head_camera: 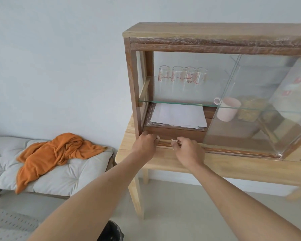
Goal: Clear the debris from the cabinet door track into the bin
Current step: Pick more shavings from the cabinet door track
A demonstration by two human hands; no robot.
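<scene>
A wooden cabinet [215, 34] with sliding glass doors stands on a light wooden table [233, 164]. Its left side is open, and the door track [165, 143] runs along the bottom front. My left hand [146, 145] rests at the track's left end with its fingers curled, small pale bits of debris [157, 136] at its fingertips. My right hand [188, 150] is just to the right, pinching pale debris [174, 140] between its fingertips over the track. A black bin [111, 231] shows at the bottom edge, below my left forearm.
Several glasses [182, 74] stand on the glass shelf [177, 102]. Paper sheets [179, 115] lie on the bottom shelf, a pink mug [228, 109] behind the slid glass door [250, 105]. Left of the table stands a cushioned bench [59, 174] with an orange cloth [59, 152].
</scene>
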